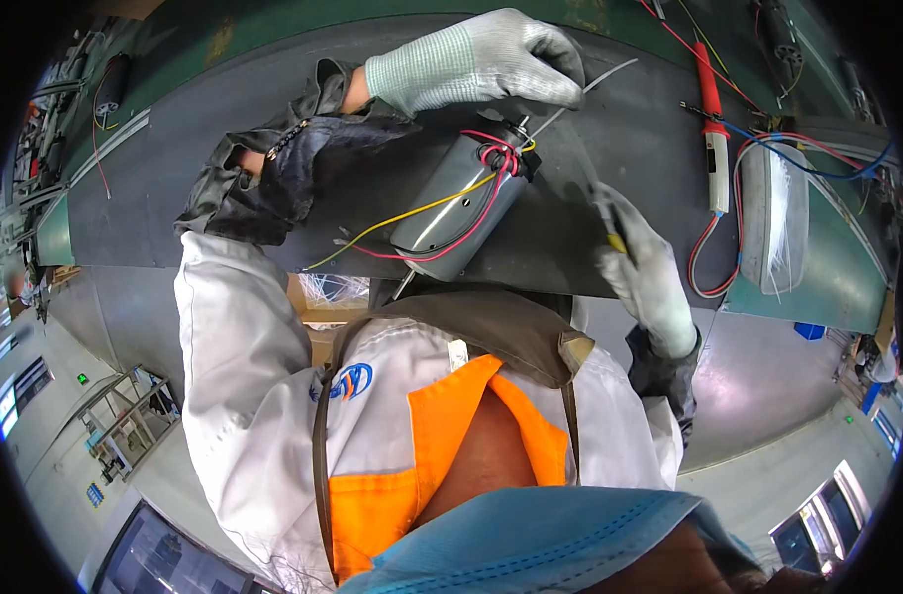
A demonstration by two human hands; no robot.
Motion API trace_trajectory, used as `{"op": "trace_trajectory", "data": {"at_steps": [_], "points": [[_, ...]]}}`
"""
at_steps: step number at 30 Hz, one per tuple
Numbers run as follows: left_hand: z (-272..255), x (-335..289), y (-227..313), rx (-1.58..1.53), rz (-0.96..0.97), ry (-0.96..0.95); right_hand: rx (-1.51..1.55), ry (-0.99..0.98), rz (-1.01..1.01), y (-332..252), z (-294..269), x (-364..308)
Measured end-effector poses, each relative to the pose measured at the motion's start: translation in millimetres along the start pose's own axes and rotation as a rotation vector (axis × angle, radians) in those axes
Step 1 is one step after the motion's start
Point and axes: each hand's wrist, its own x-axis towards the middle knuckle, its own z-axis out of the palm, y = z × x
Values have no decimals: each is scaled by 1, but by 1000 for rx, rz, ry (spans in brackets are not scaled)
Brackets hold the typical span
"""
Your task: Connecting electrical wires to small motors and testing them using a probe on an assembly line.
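Observation:
A grey cylindrical motor [450, 210] lies slantwise on the dark worktop, its shaft toward me. Pink-red, yellow and black wires are gathered at its far end. My left hand [516, 59], in a pale knitted glove, is closed just above that end. Its fingertips pinch a thin white cable tie [610, 73], whose tail sticks out past them to the right. To the right of the motor my gloved right hand [650, 262] is closed around a hand tool [615, 241] with a yellow part; motion blurs its long thin front, so its kind is unclear.
A clear tray [773, 223] with white cable ties stands at the right. Beside it lies a red-and-white pen-shaped tool [710, 99] with red and blue cables around it. More dark motors [112, 87] sit at the far left and far right. The worktop's near edge runs before my body.

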Motion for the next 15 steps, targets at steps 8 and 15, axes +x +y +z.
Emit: {"op": "trace_trajectory", "data": {"at_steps": [8,15], "points": [[0,8,14,176,130,-30,-477,-61,-79,-19,12,18],[-4,-5,0,287,184,249,-694,60,-218,-4,26,25]]}}
